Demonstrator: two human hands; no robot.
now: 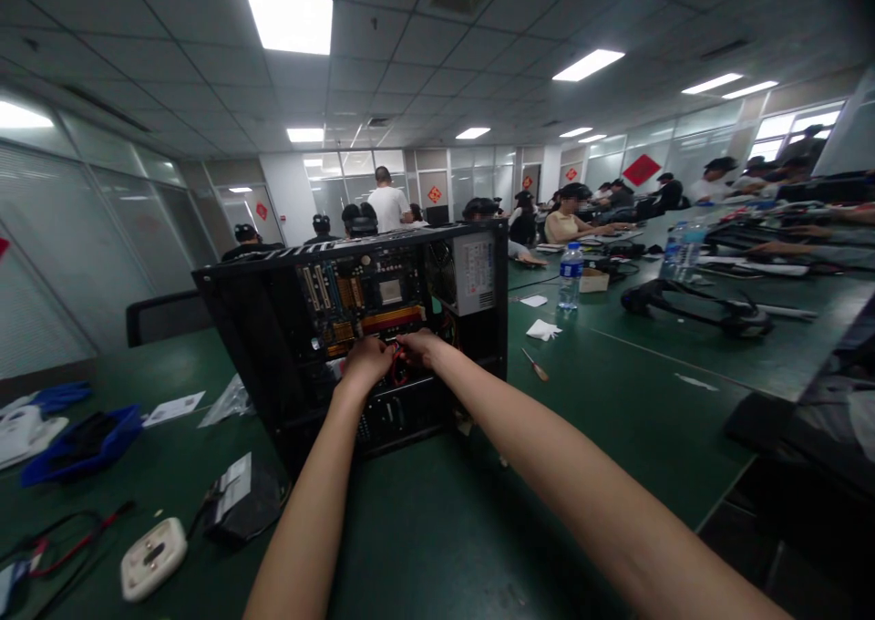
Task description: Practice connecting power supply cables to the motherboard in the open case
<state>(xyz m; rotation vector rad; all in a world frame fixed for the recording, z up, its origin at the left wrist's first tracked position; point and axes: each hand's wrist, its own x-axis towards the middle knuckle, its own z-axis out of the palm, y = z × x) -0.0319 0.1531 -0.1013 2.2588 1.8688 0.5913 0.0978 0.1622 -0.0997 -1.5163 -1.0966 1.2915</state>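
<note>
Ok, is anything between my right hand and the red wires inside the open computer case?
Nothing visible: the computer case is open on this side, with your right hand at the red wires, beside your left hand. I can't tell whether either grips them.

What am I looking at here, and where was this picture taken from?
There is no robot: a camera worn on a person's head looks forward and down at their bare left hand and right hand. Both reach inside an open computer case, near thin red wires; exactly what the fingers grip is too small to tell. The case stands on a green table, with a screwdriver and a water bottle to its right and a blue tray to its left.
</note>
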